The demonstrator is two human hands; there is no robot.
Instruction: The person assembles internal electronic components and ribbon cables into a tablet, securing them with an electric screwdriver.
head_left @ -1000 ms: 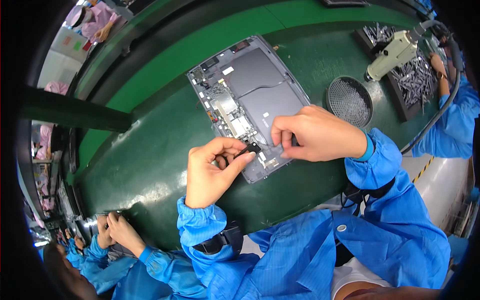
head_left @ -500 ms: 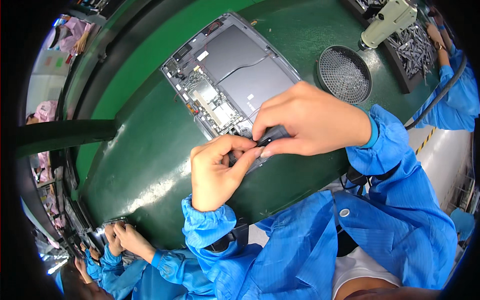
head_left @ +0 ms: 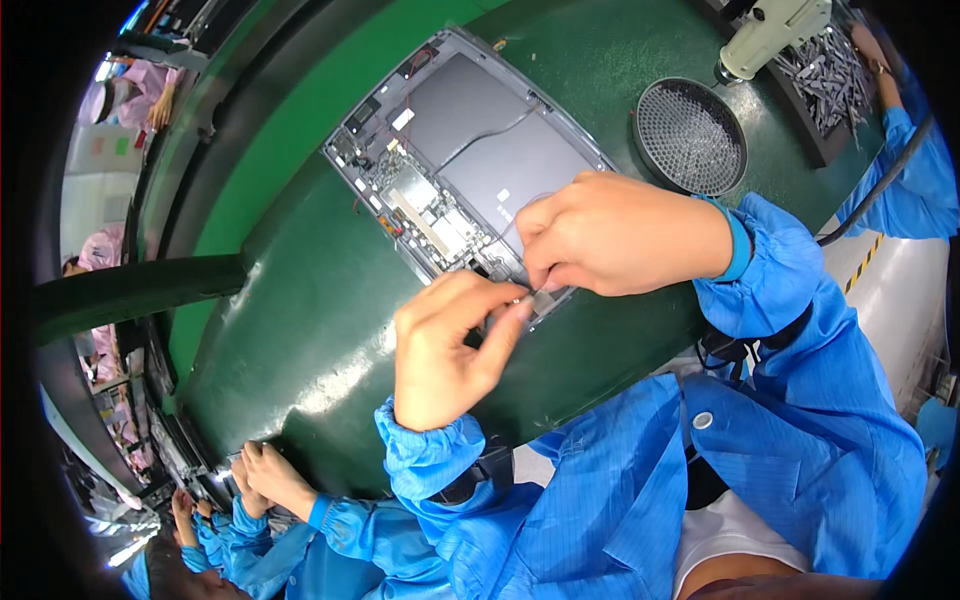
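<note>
An opened laptop chassis (head_left: 578, 140) lies tilted on the green bench, its insides facing up. A large flat grey battery (head_left: 475, 105) fills much of it, with a black cable across. A circuit board (head_left: 430, 210) with silvery parts runs along its left side. At the near end of the chassis, my right hand (head_left: 625, 235) has thumb and fingertips pinched together, pointing down. My left hand (head_left: 445, 345) meets it there, thumb and forefinger closed in a pinch. Whatever lies between the fingertips is too small and covered to name.
Right of the chassis stands a round black dish (head_left: 690, 137) with a honeycomb-patterned inside. Behind it are a pale machine head (head_left: 770, 40) and a dark tray (head_left: 830, 145) of small grey parts. Co-workers' hands (head_left: 270, 480) are at the lower left; another person's arm is at far right.
The dark piece seen in my right fingers is now out of sight. My right hand's fingers have drawn together and turned down; my left hand has shifted slightly right.
</note>
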